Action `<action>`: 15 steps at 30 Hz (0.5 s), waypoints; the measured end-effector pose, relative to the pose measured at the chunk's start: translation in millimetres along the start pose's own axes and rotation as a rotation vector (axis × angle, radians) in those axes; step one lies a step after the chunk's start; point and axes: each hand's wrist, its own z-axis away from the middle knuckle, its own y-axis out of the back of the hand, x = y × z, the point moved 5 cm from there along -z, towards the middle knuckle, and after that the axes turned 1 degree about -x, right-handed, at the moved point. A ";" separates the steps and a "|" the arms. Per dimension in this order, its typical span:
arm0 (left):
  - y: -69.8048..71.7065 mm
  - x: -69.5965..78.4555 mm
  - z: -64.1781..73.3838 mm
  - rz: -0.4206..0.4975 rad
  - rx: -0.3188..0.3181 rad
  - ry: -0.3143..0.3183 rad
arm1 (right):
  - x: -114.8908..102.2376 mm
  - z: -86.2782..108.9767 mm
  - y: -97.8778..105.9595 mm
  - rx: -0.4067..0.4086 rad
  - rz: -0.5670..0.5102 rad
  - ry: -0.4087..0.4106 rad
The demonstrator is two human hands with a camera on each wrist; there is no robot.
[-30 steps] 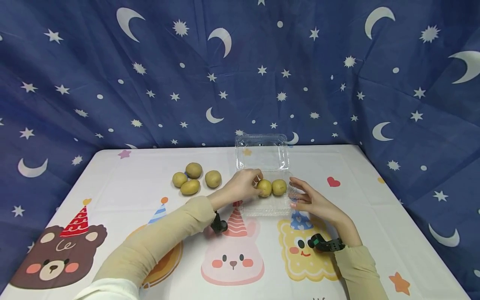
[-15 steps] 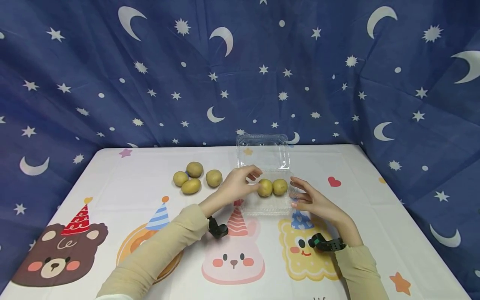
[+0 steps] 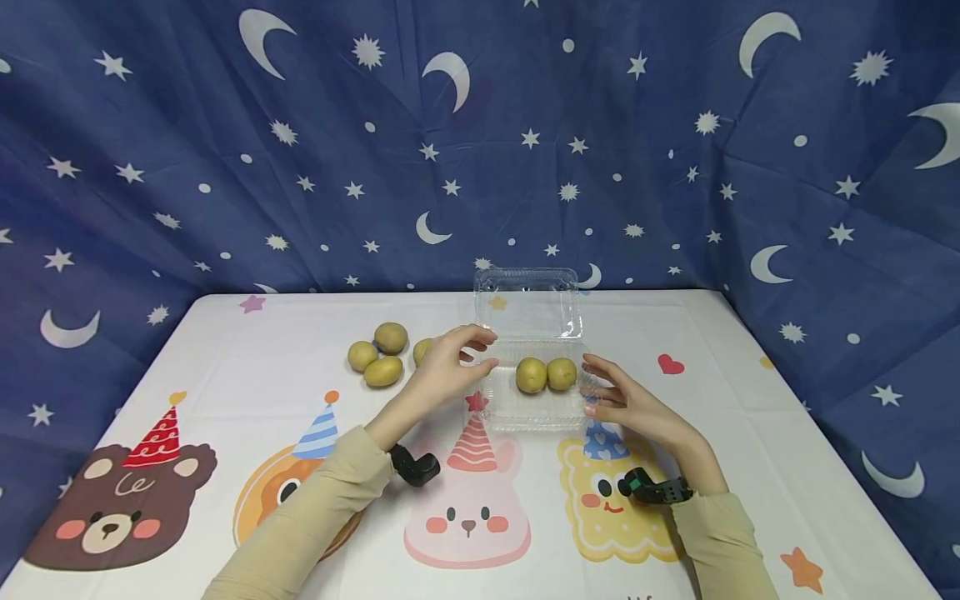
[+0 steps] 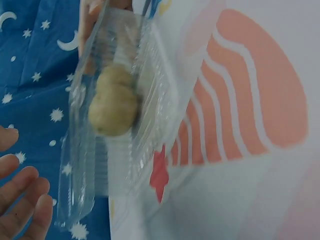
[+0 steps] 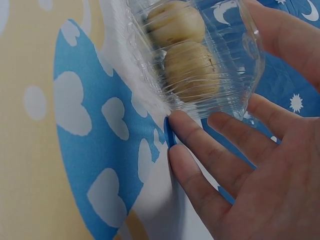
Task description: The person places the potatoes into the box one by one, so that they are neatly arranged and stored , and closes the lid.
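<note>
1. Leftward goes the left hand point(image 3: 450, 367), clear of the two potatoes point(image 3: 531, 376) now; we see its fingers and thumb spread wide, holding nothing.
2. Both potatoes sit side by side inside the clear container point(image 3: 501, 408), yellow-brown, rounded, faintly dark-specked.
3. Their row runs left to right; each looks so round that we can't tell a long axis.
4. Behind them, we have the lid point(image 3: 528, 312) raised.
5. At the container's right end, the right hand point(image 3: 633, 410) touches with spread fingers.

Two potatoes point(image 3: 532, 376) inside an open clear container point(image 3: 525, 414)
</note>
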 end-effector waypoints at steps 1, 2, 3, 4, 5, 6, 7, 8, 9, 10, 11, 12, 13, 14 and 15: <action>3.9 -0.5 2.2 -0.007 0.011 0.001 | 0.5 -0.1 -0.1 -0.003 -0.004 0.001; 7.9 -1.1 4.2 -0.010 0.023 0.002 | 0.8 -0.2 -0.2 -0.004 -0.006 0.002; 12.0 -2.0 6.0 -0.019 0.038 0.003 | 1.1 -0.3 -0.4 -0.007 -0.009 0.003; 16.1 -3.1 7.9 -0.024 0.051 0.005 | 1.2 -0.4 -0.4 -0.006 -0.007 0.003; 20.4 -4.2 9.7 -0.029 0.064 0.007 | 1.2 -0.3 -0.4 -0.006 -0.007 0.004; 24.8 -5.6 11.5 -0.032 0.078 0.010 | 1.2 -0.3 -0.4 -0.005 -0.006 0.002; 29.0 -7.4 13.4 -0.026 0.088 0.017 | 0.9 -0.3 -0.5 -0.005 -0.008 0.001; 33.2 -9.7 15.2 -0.023 0.098 0.028 | 0.7 -0.1 -0.4 -0.005 -0.009 -0.001; 37.2 -12.4 17.2 -0.017 0.107 0.038 | 0.6 0.0 -0.5 -0.005 -0.013 -0.002; 41.4 -15.2 19.1 -0.008 0.111 0.048 | 0.6 -0.1 -0.4 -0.005 -0.013 -0.001; 45.6 -18.1 20.8 -0.002 0.118 0.056 | 0.6 -0.1 -0.4 -0.005 -0.011 -0.002; 49.7 -21.0 22.7 0.001 0.125 0.064 | 0.5 -0.2 -0.4 -0.005 -0.009 -0.002; 53.9 -23.7 24.7 0.001 0.133 0.073 | 0.5 -0.3 -0.3 -0.006 -0.008 0.000; 58.0 -26.5 26.5 -0.001 0.142 0.079 | 0.8 -0.4 -0.2 -0.006 -0.003 0.003; 62.0 -29.2 28.4 -0.003 0.154 0.081 | 1.0 -0.5 -0.2 -0.006 0.001 0.005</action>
